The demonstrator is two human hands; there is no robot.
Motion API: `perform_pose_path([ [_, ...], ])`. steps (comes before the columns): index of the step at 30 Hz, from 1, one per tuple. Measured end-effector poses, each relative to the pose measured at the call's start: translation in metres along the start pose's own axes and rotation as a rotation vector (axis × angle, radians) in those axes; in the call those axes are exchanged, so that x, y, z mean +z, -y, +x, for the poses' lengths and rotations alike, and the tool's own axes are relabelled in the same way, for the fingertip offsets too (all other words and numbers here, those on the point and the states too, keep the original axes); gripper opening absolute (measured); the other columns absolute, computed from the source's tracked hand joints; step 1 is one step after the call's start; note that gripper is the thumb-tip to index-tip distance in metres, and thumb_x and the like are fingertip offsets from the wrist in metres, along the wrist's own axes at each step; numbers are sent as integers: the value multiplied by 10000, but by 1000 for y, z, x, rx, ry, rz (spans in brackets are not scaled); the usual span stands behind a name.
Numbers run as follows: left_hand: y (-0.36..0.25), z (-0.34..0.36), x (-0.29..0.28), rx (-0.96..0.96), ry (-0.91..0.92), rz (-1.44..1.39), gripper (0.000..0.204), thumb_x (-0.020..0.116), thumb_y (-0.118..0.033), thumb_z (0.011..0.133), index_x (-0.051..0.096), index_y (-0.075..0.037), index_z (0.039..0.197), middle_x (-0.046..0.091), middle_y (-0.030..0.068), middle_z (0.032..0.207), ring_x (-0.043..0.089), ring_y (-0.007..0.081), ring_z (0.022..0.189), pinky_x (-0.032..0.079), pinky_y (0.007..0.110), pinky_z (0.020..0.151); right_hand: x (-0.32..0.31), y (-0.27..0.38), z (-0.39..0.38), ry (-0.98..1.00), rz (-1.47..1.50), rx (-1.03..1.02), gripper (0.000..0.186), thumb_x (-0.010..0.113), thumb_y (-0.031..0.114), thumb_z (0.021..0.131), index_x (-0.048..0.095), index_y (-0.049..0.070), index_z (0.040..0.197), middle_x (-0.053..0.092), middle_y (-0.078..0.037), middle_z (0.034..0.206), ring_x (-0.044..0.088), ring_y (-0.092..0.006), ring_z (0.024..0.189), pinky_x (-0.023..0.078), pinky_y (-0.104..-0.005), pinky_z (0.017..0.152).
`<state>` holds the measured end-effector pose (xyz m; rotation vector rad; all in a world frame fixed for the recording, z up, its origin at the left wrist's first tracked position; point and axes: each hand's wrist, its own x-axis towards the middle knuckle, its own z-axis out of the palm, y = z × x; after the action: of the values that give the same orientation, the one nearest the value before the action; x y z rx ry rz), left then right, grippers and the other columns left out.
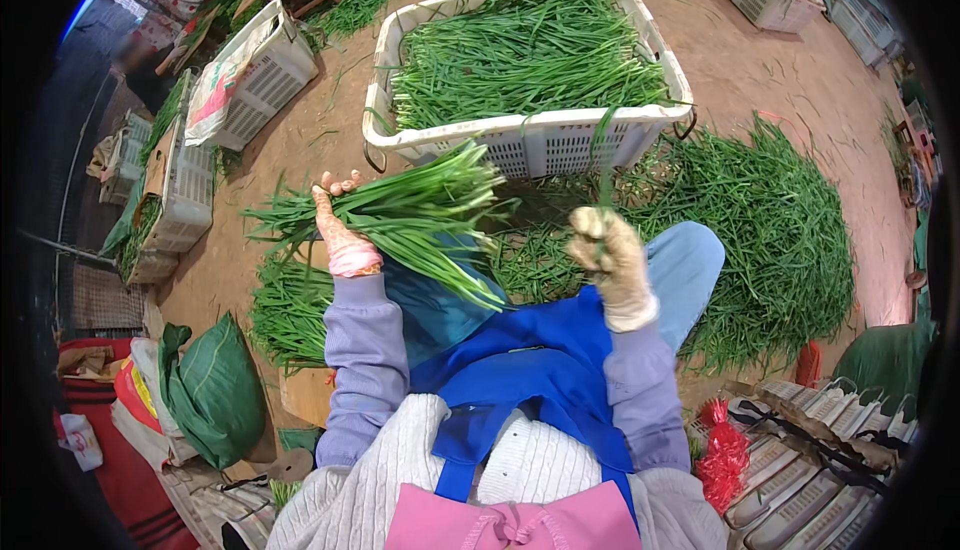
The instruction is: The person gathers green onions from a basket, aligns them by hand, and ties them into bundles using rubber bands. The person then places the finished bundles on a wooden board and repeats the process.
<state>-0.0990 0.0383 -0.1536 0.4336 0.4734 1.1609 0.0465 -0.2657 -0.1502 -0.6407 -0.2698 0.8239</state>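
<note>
My left hand (342, 230), in a stained pinkish glove, is wrapped round a loose bunch of garlic chives (425, 205). The pale cut ends of the bunch point right, and its green tips fan out to the left. My right hand (612, 255), in a dirty cream glove, is apart from the bunch and closed, with a few green chive blades (606, 185) rising from its fingers. Beyond both hands stands a white plastic crate (520, 150) filled with chives laid in layers (520, 55).
A wide heap of loose chives (765, 240) spreads on the floor to the right. More chives (285, 310) lie by my left forearm. White crates (265, 80) stand at the left, beside a green sack (213, 390). Red plastic string (722, 455) lies at the lower right.
</note>
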Motion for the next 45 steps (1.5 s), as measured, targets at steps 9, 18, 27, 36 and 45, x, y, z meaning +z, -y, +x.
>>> perform_pose_path([
  [9,11,-20,26,-73,162,-71,302,544,-254,900,503,0,1057,499,5,693,477,139,667,408,366,955,11,-14,20,145,-1126,36,422,644,347,802,631,8,1054,622,-160,1065,606,-271,948,459,-315,837],
  [18,-4,-12,20,-69,214,-32,301,535,-264,906,510,-12,1068,448,-6,696,468,121,674,411,357,970,13,-21,-6,120,-923,258,135,558,100,813,650,24,876,627,-113,711,596,-143,640,477,-279,591],
  [27,11,-19,27,-243,388,-365,326,559,-221,901,501,0,1133,348,-10,643,383,129,584,443,317,752,30,-13,9,105,-885,134,329,688,159,765,625,35,1063,649,-99,941,581,-222,954,462,-316,831],
  [36,-24,-18,42,-300,540,-365,293,551,-252,904,575,-9,1065,307,-21,591,341,111,528,421,266,691,-55,2,-8,-241,-1372,-306,166,584,148,829,663,52,939,651,-105,950,613,-226,860,478,-307,783],
  [45,-3,-29,46,-435,655,-326,342,524,-278,918,586,17,1079,330,-11,571,361,121,523,434,272,697,28,-39,17,65,-689,-2,194,638,89,793,639,-32,945,643,-78,902,597,-160,851,451,-260,801],
])
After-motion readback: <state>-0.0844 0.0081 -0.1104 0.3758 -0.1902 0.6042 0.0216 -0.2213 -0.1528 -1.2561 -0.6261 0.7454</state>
